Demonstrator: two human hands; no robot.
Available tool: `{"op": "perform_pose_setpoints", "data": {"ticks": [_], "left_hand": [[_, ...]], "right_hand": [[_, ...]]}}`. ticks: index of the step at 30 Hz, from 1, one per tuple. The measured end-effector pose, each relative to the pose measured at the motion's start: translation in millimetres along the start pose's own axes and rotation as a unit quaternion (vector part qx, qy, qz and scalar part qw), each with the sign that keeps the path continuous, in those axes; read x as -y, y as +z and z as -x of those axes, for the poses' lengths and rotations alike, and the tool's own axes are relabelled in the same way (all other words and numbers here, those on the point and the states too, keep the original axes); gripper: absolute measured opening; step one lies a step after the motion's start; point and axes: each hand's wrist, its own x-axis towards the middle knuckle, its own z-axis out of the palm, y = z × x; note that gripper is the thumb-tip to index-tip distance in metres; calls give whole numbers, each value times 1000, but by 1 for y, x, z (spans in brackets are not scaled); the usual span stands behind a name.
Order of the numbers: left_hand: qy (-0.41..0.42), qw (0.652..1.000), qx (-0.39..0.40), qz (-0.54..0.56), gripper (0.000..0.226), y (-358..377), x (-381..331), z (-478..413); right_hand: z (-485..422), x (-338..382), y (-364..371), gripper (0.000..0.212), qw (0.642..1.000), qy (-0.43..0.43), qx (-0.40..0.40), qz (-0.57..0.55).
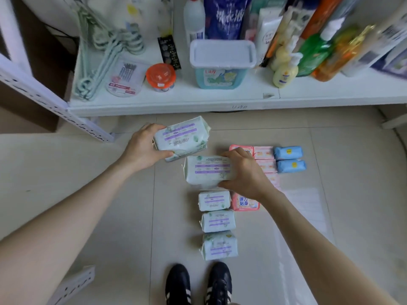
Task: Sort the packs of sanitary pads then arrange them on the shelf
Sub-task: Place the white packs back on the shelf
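My left hand (pixel 144 148) grips a pale green pad pack with purple stripes (pixel 180 137), lifted above the floor just below the shelf edge. My right hand (pixel 244 172) holds a second green pack (pixel 207 170) a little nearer to me. Three more green packs lie in a column on the floor tiles (pixel 214 200) (pixel 218 221) (pixel 220 245). Pink packs (pixel 263 152) lie in a column to the right, one larger pink pack (pixel 244 202) partly under my right wrist. Two blue packs (pixel 288 153) (pixel 291 166) lie at the far right.
The white bottom shelf (pixel 198 102) carries green hangers (pixel 99 53), a red-lidded jar (pixel 160 77), a blue tub with white lid (pixel 222 64) and several bottles (pixel 286 69). A perforated white shelf upright (pixel 44 93) stands at left. My dark shoes (pixel 198 285) are at the bottom.
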Motion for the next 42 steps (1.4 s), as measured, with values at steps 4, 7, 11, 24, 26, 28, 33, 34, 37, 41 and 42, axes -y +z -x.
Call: {"op": "perform_pose_setpoints", "data": {"ticks": [4, 7, 11, 24, 26, 28, 33, 34, 37, 41, 42], "left_hand": [[-2, 1000, 2, 4, 70, -62, -51, 25], [-6, 1000, 10, 18, 70, -111, -92, 48], [-5, 999, 22, 31, 69, -179, -144, 76], [78, 997, -5, 16, 71, -405, -293, 131], [97, 995, -17, 16, 71, -438, -312, 138], [115, 993, -32, 18, 70, -470, -331, 148], [151, 985, -79, 39, 57, -544, -378, 173], [157, 983, -88, 45, 58, -557, -386, 177], [176, 975, -120, 60, 61, -597, -410, 189], [194, 966, -165, 50, 66, -649, -441, 204], [202, 962, -176, 48, 64, -661, -448, 208]], "right_hand": [[20, 43, -65, 75, 1000, -15, 5, -10], [37, 77, -117, 73, 1000, -20, 5, -10], [60, 122, -187, 75, 999, -36, 18, -5], [119, 270, -390, 78, 996, -72, -20, -46], [126, 292, -417, 75, 994, -82, -31, -58], [133, 314, -443, 72, 992, -91, -42, -77], [149, 365, -502, 60, 981, -136, -73, -115], [151, 375, -513, 59, 979, -146, -83, -118], [156, 405, -547, 59, 973, -168, -100, -123], [161, 443, -589, 63, 964, -205, -119, -124], [161, 452, -598, 62, 961, -216, -124, -123]]}}
